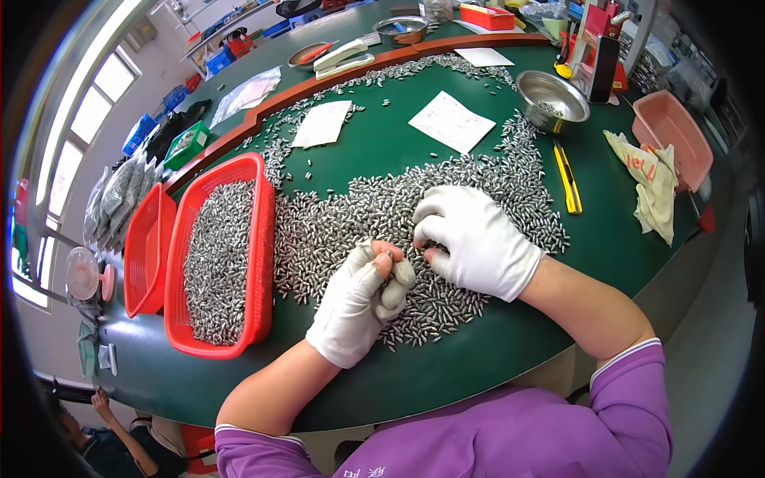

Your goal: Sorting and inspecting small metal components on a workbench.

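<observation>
Small silvery metal parts (446, 311), short and rounded, lie in a wide heap on the green table. Over the heap's near side, my left hand (362, 295) wears a white glove with bare thumb and fingertips. Its thumb and forefinger pinch together on what looks like one small metal part, mostly hidden. Just right of it, my right hand (474, 239), also gloved, rests low on the heap with fingers curled toward the thumb. Whatever is in those fingers is hidden. A red plastic basket (261, 231) full of the same parts stands to the left.
Beyond the heap lie white paper slips (453, 121) and a wooden strip (319, 86). At right are a metal bowl (570, 103), a yellow cutter knife (566, 177), a cloth (649, 179) and a pink basket (677, 131). Another red basket (147, 255) leans at left. A person (119, 438) sits lower left.
</observation>
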Motion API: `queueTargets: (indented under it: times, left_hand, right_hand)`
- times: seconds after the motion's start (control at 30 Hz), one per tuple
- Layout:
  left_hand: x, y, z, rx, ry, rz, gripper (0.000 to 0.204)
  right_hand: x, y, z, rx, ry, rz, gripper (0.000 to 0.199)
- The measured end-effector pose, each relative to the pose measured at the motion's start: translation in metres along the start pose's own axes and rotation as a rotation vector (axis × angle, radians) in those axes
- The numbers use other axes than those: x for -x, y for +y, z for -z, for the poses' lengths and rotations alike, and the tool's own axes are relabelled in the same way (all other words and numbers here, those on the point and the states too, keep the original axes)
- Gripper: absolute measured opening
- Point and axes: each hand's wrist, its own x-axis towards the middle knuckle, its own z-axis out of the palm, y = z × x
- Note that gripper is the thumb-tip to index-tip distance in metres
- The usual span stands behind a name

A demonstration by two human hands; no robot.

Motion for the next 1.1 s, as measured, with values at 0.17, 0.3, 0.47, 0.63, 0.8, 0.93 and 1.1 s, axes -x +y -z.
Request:
queueTargets:
  times: [0.17, 0.3, 0.47, 0.63, 0.8, 0.93, 1.1]
  left_hand:
    - [0.000, 0.001, -0.001, -0.013, -0.006, 0.004, 0.024]
    - [0.001, 0.002, -0.001, -0.001, -0.007, 0.022, 0.024]
    - [0.001, 0.003, -0.003, 0.033, -0.043, 0.049, 0.028]
    - [0.003, 0.002, -0.004, -0.009, -0.042, 0.057, 0.029]
    - [0.005, 0.003, -0.005, -0.105, -0.053, 0.080, 0.026]
    - [0.005, 0.002, -0.003, -0.096, -0.053, 0.083, 0.025]
    - [0.005, 0.001, -0.004, -0.086, -0.060, 0.081, 0.023]
  right_hand:
    - [0.000, 0.000, 0.001, -0.007, -0.011, -0.018, 0.015]
    - [0.000, 0.004, -0.003, -0.050, 0.023, 0.005, 0.013]
    - [0.002, -0.004, 0.005, -0.263, 0.132, -0.065, 0.013]
    - [0.003, -0.015, 0.009, -0.552, 0.069, -0.104, 0.014]
    - [0.003, -0.015, 0.007, -0.520, 0.098, -0.021, 0.021]
    - [0.002, -0.013, 0.005, -0.478, 0.129, 0.019, 0.023]
    - [0.001, -0.013, 0.007, -0.366, 0.207, 0.112, 0.024]
